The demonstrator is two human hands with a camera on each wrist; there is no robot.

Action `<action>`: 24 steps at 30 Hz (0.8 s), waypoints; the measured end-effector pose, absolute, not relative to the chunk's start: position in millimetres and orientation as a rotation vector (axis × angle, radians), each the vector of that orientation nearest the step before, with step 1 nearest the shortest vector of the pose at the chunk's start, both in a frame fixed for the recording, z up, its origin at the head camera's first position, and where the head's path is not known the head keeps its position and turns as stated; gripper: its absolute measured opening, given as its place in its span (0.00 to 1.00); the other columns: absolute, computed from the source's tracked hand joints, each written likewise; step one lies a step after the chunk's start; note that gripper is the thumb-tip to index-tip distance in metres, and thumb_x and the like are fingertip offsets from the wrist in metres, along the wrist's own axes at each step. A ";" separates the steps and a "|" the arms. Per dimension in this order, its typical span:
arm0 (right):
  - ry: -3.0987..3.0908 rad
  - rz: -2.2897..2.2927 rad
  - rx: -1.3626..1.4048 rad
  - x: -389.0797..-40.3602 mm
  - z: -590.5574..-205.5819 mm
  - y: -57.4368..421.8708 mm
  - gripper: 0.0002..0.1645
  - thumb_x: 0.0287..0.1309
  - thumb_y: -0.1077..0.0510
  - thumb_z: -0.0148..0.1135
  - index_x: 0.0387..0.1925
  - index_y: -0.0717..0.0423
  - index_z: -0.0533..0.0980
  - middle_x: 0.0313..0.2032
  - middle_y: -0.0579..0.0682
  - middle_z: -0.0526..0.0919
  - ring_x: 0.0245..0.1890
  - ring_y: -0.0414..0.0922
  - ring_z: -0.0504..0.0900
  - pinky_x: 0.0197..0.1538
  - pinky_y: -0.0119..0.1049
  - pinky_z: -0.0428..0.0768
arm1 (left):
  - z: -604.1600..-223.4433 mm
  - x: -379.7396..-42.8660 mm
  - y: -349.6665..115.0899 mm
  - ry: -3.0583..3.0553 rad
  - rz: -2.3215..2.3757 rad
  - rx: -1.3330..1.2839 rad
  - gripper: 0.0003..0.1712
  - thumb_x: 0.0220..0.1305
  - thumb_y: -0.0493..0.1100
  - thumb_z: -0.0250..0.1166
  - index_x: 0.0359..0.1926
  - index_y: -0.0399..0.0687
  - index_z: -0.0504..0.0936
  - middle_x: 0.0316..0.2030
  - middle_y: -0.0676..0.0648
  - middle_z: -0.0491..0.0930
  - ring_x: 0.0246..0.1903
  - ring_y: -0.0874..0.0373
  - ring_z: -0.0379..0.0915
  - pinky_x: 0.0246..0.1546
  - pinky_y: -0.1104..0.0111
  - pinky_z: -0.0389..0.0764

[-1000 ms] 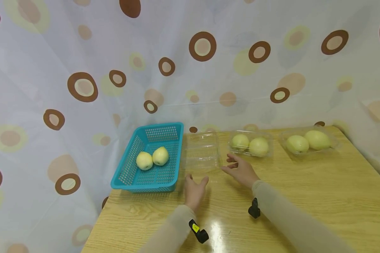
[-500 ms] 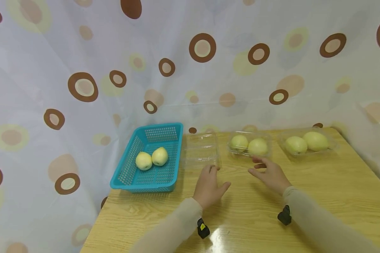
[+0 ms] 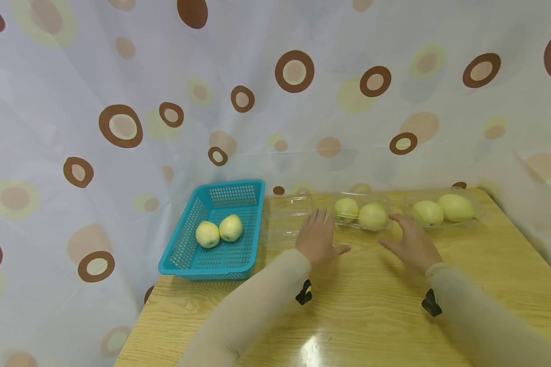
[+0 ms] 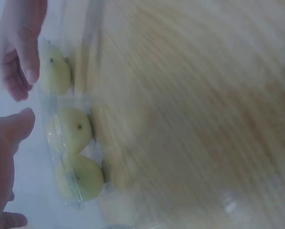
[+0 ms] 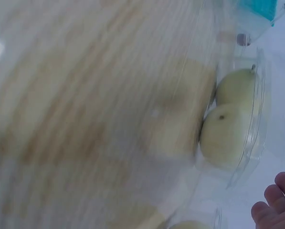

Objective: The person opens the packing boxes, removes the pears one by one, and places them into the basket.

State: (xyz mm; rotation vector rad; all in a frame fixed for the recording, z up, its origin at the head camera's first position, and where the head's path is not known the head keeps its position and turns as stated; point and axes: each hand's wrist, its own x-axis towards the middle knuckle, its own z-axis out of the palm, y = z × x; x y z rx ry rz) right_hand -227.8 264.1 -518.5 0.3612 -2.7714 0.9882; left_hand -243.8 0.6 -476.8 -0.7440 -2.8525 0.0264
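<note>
A clear plastic box (image 3: 351,225) with two pale yellow pears (image 3: 373,216) in it stands at the back, between my hands. My left hand (image 3: 318,238) is at the box's left end, fingers straight and thumb spread. Near the right end is my right hand (image 3: 413,244), fingers loosely bent and thumb apart. Both wrist views show a gap between hands and box, and neither hand holds anything. In the left wrist view the box's pears (image 4: 82,176) show through its wall. Fingers (image 5: 278,195) of my right hand enter the right wrist view's edge.
Two pears (image 3: 207,234) lie in a blue-green basket (image 3: 165,267) at the left. Beside it, an empty clear box (image 3: 284,224) is partly behind my left hand. Another box (image 3: 479,209) with two pears stands at the right. A patterned curtain (image 3: 330,102) hangs behind the wooden table (image 3: 367,326).
Both hands have moved to the right, from around the empty box to either end of the middle box with pears. Basket and boxes appear to stay in place.
</note>
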 end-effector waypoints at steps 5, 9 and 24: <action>-2.832 0.822 0.438 -243.8 -518.0 269.2 0.56 0.56 0.38 0.65 0.72 0.65 0.51 0.70 0.69 0.52 0.66 0.70 0.53 0.59 0.70 0.59 | -481.0 -267.1 14.2 -2.895 0.120 -0.754 0.62 0.49 0.80 0.56 0.76 0.53 0.47 0.73 0.43 0.48 0.72 0.46 0.44 0.70 0.56 0.52; -2.879 0.668 0.479 -258.0 -521.7 267.4 0.60 0.54 0.37 0.67 0.73 0.65 0.49 0.71 0.68 0.50 0.67 0.69 0.53 0.61 0.69 0.58 | -491.6 -278.5 25.7 -2.947 0.225 -0.757 0.64 0.49 0.82 0.53 0.77 0.57 0.39 0.75 0.43 0.40 0.73 0.46 0.37 0.70 0.58 0.50; -2.834 0.422 0.564 -287.8 -540.1 261.8 0.53 0.55 0.34 0.64 0.71 0.61 0.56 0.71 0.67 0.52 0.69 0.67 0.50 0.62 0.67 0.59 | -507.8 -296.5 67.2 -2.992 0.379 -0.663 0.53 0.59 0.78 0.45 0.77 0.58 0.41 0.74 0.42 0.44 0.73 0.46 0.40 0.70 0.63 0.52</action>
